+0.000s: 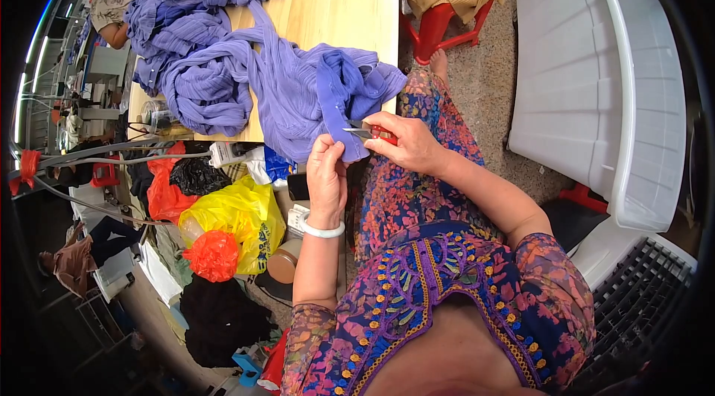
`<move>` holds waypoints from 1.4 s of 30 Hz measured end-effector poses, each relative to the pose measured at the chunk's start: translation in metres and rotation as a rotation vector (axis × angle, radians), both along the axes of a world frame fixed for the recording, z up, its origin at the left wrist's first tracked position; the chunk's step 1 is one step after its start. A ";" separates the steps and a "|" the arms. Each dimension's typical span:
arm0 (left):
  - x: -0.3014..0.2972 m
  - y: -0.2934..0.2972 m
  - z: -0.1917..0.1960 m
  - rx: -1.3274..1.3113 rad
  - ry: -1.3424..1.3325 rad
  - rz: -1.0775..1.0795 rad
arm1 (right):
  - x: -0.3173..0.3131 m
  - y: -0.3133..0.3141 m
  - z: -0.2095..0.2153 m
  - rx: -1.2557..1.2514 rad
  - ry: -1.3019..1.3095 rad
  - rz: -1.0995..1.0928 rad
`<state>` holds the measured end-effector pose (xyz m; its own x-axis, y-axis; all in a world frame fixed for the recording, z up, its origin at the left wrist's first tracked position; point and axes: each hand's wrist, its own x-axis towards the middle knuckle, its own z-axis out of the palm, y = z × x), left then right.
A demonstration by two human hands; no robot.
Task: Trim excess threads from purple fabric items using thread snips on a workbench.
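Floral blouse [439, 292] nearest | purple band [335, 113] pinched by left hand [326, 176], red-handled snips [381, 134] gripped by right hand [411, 144] | nicked cloth was risked by close blades [358, 130]

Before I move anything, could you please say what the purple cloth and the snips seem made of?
Purple cloth: matte, probably knit textile, given its fine ridges; fibre unclear. Snips: greyish, shiny blades, probably metal; glossy red handle, perhaps plastic.

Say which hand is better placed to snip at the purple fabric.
Right, likely: the right hand holds the red-handled snips, blades at the purple fabric; the left hand pinches its edge.
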<state>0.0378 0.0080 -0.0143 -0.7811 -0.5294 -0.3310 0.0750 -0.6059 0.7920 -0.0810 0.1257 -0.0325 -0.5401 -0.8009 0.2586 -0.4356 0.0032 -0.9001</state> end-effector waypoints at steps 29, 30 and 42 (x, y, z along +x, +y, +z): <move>0.006 0.000 -0.010 0.004 -0.059 -0.040 | -0.006 0.000 -0.018 0.073 -0.434 -0.139; 0.007 0.001 -0.011 -0.113 -0.104 -0.061 | -0.007 -0.001 -0.022 0.019 -0.508 -0.113; 0.005 0.014 -0.007 -1.166 -0.216 -0.220 | -0.041 -0.026 0.007 -0.149 -0.035 -0.323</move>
